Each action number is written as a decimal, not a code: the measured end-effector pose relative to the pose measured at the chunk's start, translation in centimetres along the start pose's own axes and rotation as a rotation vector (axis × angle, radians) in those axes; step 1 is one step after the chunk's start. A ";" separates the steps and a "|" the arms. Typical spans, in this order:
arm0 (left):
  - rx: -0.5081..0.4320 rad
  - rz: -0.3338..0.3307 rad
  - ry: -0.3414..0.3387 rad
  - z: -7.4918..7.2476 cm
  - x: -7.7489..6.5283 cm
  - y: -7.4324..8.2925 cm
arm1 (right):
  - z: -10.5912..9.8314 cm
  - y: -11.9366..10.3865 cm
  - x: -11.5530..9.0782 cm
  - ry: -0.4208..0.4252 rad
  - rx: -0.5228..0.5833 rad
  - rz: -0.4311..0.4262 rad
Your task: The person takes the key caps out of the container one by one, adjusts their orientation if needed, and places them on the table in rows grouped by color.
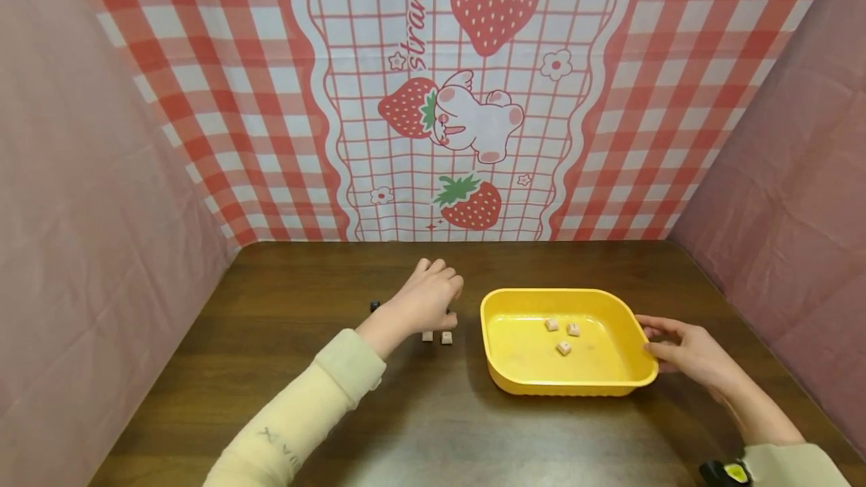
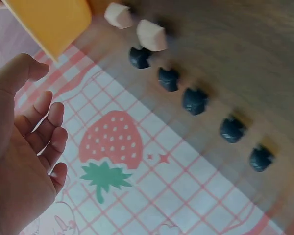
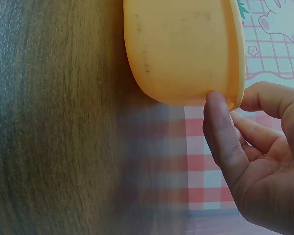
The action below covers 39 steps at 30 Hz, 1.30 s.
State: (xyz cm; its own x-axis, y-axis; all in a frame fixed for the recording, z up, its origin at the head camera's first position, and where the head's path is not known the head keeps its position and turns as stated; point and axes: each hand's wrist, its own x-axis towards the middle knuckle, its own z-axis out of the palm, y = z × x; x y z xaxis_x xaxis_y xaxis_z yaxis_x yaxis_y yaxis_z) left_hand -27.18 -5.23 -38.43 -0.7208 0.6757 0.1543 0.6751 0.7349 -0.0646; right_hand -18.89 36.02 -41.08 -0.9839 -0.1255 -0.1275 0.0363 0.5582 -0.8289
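My left hand [image 1: 428, 297] hovers over the table just left of the yellow plastic tray [image 1: 568, 383], fingers loosely bent and nothing between them. Beneath and beside it are two pale keycaps [image 1: 446, 338] and a row of several dark keycaps [image 2: 194, 101]; the hand hides most of that row in the head view. Three pale keycaps [image 1: 564, 349] lie inside the tray. On the tray's right side, my right hand [image 1: 697, 352] grips the rim between thumb and fingers. The right wrist view shows the thumb [image 3: 220, 117] against the tray's outer wall.
The brown wooden table [image 1: 325, 427] backs onto a red checked cloth with strawberry prints [image 1: 470, 205]. Pink cloth panels [image 1: 778, 194] stand along both sides. A dark band with a yellow-green patch [image 1: 734, 472] is at the right wrist.
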 end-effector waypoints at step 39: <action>0.025 0.128 -0.010 -0.1 6.3 9.7 | 0.1 0.0 -0.2 0.006 -0.019 0.010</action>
State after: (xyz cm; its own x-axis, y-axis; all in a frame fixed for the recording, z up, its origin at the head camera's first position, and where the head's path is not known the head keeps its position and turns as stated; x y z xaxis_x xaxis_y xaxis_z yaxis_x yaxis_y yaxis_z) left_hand -25.18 6.16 -37.95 -0.6306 0.7645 0.1335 0.7576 0.6437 -0.1076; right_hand -18.63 35.96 -41.16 -0.9845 -0.1146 -0.1326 0.0431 0.5746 -0.8173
